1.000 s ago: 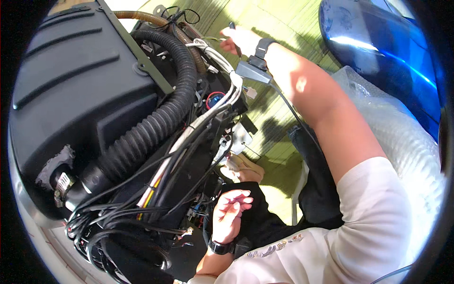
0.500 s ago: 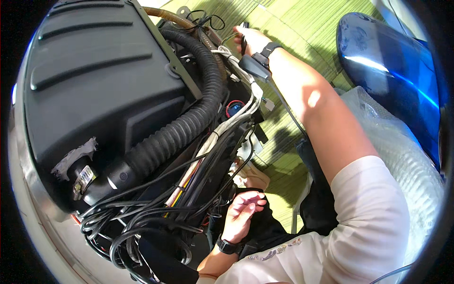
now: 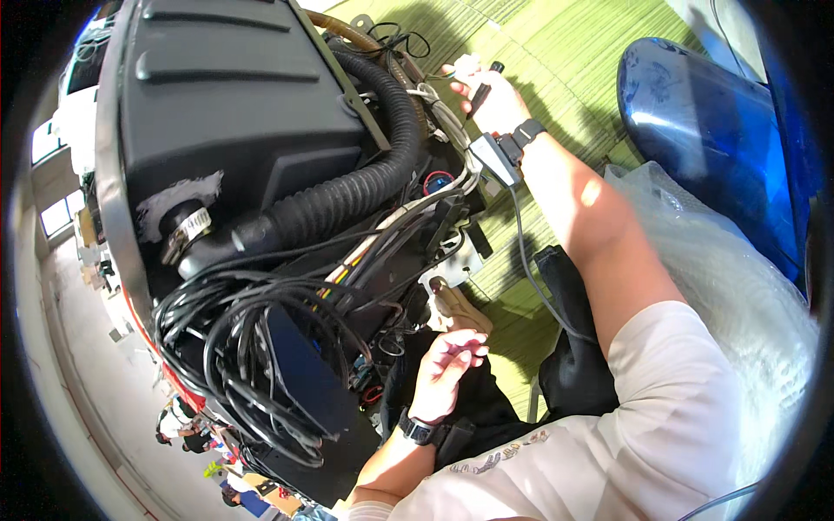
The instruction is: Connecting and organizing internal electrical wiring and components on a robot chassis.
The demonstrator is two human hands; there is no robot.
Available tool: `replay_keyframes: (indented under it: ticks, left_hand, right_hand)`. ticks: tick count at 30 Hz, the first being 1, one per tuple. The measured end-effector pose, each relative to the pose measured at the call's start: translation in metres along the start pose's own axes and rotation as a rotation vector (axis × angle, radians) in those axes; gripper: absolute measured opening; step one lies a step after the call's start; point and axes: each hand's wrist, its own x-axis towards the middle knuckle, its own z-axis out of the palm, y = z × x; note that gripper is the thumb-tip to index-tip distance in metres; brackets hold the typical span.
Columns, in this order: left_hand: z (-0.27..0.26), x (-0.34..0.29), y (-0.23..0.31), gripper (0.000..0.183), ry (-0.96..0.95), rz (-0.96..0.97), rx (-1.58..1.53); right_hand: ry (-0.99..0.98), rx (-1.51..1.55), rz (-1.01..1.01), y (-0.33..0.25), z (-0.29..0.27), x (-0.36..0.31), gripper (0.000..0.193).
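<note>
My right hand (image 3: 497,102) reaches out at the upper middle, its fingers closed around a slim black rod-like tool (image 3: 479,97). A small white connector (image 3: 467,65) shows at its fingertips. A watch-like band and a grey box (image 3: 495,158) with a cable are strapped at that wrist. Near my lap, my left hand (image 3: 446,373) hangs with loosely bent fingers, palm turned up, and nothing visible in it. Left of both hands stands a big black moulded housing (image 3: 248,91) with a ribbed black hose (image 3: 347,187). A bundle of white-sheathed wiring (image 3: 452,130) runs beside the hose.
Coiled black cables (image 3: 252,365) hang at the housing's lower end. A glossy blue panel (image 3: 721,148) and clear bubble wrap (image 3: 721,278) lie on the right. The floor is green carpet (image 3: 565,52). Other people (image 3: 187,430) appear small at the lower left.
The view has shifted, so the housing sits farther right and more of the room shows at left. My right hand has turned, baring the tool and the white connector. My left hand is nearly unchanged.
</note>
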Motion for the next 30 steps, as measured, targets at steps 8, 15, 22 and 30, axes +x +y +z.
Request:
replay_keyframes:
  ticks: [8,15,22,30]
  left_hand:
    - [0.004,0.0,0.003,0.027,-0.036,0.031,0.066]
    - [0.067,0.018,0.037,0.041,-0.311,0.199,0.441]
    - [0.069,0.051,0.084,0.039,-0.099,0.287,0.136]
    - [0.091,0.121,0.079,0.042,0.052,0.363,-0.118]
  right_hand:
    - [0.128,-0.242,-0.065,0.003,0.027,-0.009,0.031]
    - [0.158,-0.663,-0.011,-0.009,0.012,0.0,0.03]
    - [0.165,-0.868,0.029,-0.011,0.023,-0.023,0.028]
    - [0.147,-0.982,0.097,-0.017,0.046,-0.038,0.029]
